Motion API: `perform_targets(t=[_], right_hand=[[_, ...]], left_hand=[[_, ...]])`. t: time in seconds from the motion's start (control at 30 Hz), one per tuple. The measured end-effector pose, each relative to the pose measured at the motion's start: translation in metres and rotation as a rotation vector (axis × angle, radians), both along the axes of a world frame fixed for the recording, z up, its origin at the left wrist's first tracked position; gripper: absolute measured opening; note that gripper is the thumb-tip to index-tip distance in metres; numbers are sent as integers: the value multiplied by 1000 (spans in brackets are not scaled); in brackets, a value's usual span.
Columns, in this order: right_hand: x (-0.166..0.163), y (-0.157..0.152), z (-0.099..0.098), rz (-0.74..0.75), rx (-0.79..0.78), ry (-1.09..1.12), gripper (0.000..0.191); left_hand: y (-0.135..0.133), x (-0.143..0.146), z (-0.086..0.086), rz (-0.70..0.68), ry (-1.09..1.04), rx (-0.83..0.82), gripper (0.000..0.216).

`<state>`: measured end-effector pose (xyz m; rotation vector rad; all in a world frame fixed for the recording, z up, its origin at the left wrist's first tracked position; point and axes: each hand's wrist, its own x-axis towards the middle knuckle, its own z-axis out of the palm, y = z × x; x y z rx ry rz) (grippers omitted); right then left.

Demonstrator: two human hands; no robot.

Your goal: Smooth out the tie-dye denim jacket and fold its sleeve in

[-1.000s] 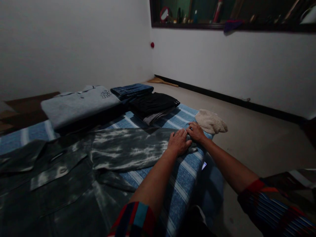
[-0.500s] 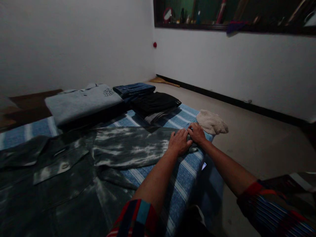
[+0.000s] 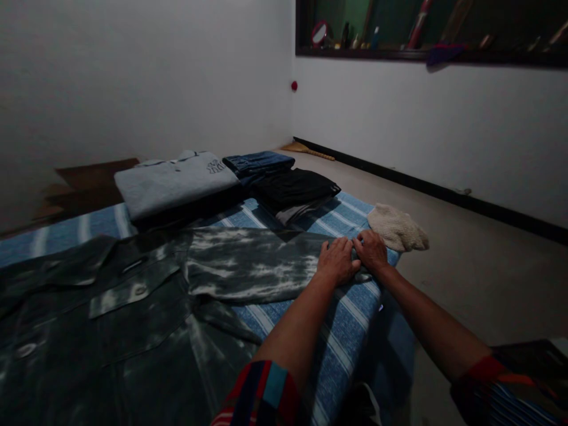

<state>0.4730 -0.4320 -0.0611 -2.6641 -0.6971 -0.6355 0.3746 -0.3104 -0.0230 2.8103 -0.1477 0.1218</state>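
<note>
A dark green jacket (image 3: 146,331) with pale bleached streaks, a collar and a buttoned chest pocket lies spread out on a blue striped cloth (image 3: 270,313). Its sleeve (image 3: 252,263) stretches right toward the edge of the bed-like surface. At the cuff end, my left hand (image 3: 339,260) is closed over the fabric with bent fingers. Right beside it, my right hand (image 3: 371,251) pinches the cuff's end, fingers curled. The two hands nearly touch, and they hide most of the cuff.
Beyond the sleeve sit a folded grey sweatshirt (image 3: 173,183), folded jeans (image 3: 257,163) and folded black clothing (image 3: 297,189). A beige cloth (image 3: 397,228) hangs over the right corner. On the floor by the wall lies a broom-like item (image 3: 310,151).
The view has turned slightly left, so everything appears shifted to the right. Both hands stay at the sleeve's cuff, with only slight finger movement.
</note>
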Motion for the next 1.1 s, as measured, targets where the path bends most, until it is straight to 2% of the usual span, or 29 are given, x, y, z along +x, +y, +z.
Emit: perform_targets(t=[0.2,0.5,1.1], right_hand=[[-5,0,3,-11,-50,-7,12],[-8,-1,3,-124,-58,33,20],[7,1,-6,-174,218,129,29]], left_hand=[[0,0,-2,1,-7,7,54],[0,-1,-4,-2,-30,-17,53],[1,-6,-3,2,6,-25,59]])
